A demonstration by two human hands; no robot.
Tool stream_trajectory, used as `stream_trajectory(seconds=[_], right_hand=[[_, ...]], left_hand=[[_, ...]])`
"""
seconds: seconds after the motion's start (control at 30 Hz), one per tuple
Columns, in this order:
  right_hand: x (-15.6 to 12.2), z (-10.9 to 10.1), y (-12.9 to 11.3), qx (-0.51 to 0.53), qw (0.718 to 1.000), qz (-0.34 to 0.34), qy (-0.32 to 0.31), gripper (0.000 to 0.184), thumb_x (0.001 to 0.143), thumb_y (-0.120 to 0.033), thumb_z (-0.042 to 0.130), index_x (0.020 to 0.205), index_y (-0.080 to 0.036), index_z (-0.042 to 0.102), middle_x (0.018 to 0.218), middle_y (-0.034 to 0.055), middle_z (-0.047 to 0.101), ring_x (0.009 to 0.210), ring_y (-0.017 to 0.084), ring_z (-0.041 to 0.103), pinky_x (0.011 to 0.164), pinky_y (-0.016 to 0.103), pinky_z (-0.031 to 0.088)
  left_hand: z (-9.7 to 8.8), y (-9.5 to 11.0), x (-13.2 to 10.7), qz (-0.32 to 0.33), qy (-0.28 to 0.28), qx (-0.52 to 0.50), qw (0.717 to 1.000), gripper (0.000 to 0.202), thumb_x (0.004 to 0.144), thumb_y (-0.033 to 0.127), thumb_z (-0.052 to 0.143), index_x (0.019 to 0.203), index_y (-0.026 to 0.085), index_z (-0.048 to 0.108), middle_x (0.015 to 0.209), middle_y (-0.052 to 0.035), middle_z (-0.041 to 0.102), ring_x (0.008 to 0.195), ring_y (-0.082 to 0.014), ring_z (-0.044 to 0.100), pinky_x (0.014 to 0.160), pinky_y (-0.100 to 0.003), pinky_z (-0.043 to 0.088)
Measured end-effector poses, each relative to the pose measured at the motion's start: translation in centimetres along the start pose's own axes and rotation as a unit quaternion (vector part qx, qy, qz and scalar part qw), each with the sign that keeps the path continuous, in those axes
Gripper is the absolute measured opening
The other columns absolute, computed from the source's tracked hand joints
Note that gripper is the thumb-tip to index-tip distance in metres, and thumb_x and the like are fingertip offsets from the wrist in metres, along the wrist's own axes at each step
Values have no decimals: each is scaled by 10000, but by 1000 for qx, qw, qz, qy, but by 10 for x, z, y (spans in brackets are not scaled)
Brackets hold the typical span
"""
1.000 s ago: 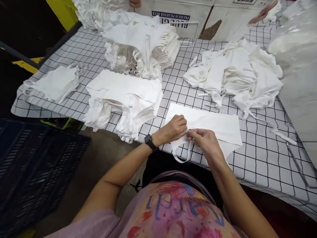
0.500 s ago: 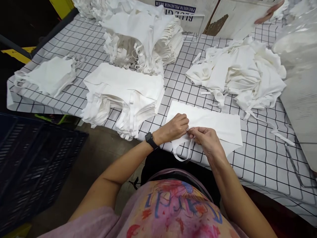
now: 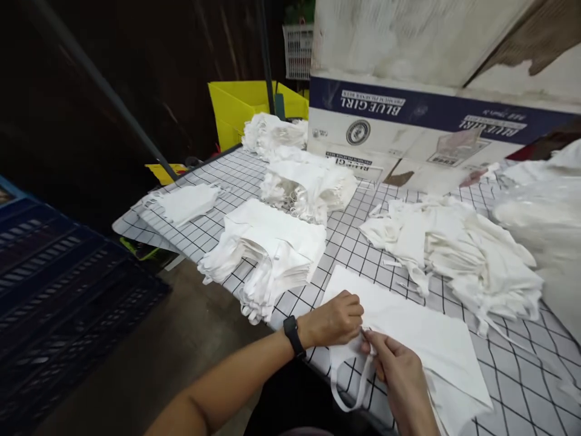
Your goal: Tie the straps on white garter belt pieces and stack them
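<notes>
A flat white cloth bag (image 3: pixel 408 330) lies on the checked table (image 3: pixel 349 242) in front of me. My left hand (image 3: pixel 336 320), a black watch on its wrist, is closed in a pinch on the bag's near edge. My right hand (image 3: pixel 394 366) is closed too, pinching the white strap (image 3: pixel 347 387) where it meets the bag. The strap hangs in a loop over the table's front edge. The fingertips of both hands almost touch.
A neat stack of white bags (image 3: pixel 272 248) sits to the left, another stack (image 3: pixel 311 181) behind it, a loose heap (image 3: pixel 458 248) to the right. A printed cardboard box (image 3: pixel 408 121) stands at the back. A dark blue crate (image 3: pixel 59 290) and a yellow bin (image 3: pixel 240 106) are on the left.
The view has tilted up, so the box and the room behind now show. Both hands keep the same pinch on the bag and strap.
</notes>
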State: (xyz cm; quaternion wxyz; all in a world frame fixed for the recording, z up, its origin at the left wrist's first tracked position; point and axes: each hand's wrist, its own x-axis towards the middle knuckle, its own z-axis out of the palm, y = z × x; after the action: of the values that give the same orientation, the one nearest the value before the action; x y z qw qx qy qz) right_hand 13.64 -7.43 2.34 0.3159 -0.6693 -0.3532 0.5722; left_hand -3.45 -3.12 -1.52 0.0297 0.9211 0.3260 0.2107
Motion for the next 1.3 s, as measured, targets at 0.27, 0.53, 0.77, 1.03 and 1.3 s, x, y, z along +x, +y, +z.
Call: stream_trajectory(seconds=[0.27,0.53,0.77,1.03,1.3], right_hand=[[-2,6,9,65,998,-4,4,576,514,-618,886,767,-118,754,701,63,701,429,77,358,439,264,301],[-18,3,22,-133,978,-142,-74,571,768,-715,656,784,-154,760,615,50,670,493,171,558,536,288,453],[-40,-45,31,-175,943,-275,68,443,879,-616,602,968,-235,809,802,53,743,563,170,587,635,297,534],[-47,-100,40,-142,953,-209,168,460,841,-653,578,827,-250,798,546,0,596,545,185,583,608,286,485],[-43,-137,41,-135,968,-130,165,483,719,-709,680,781,-244,794,566,23,642,521,200,597,500,277,458]], left_hand=[[3,0,-4,-20,12,14,1000,271,948,198,625,685,163,570,814,-46,630,914,-189,556,841,-338,451],[-16,4,-3,-40,-17,39,998,167,960,164,586,798,151,623,904,-50,649,953,-202,538,850,-373,404],[-50,23,-15,-102,-46,-50,992,300,901,49,569,1157,185,645,1171,-59,674,1122,-221,571,1027,-421,420],[-49,33,-26,-139,27,-80,987,378,939,63,532,1274,211,624,1287,-87,667,1206,-254,562,1064,-459,467],[-50,43,-16,-136,40,-101,985,325,924,66,580,1202,215,657,1210,-62,697,1127,-223,590,1015,-426,488]])
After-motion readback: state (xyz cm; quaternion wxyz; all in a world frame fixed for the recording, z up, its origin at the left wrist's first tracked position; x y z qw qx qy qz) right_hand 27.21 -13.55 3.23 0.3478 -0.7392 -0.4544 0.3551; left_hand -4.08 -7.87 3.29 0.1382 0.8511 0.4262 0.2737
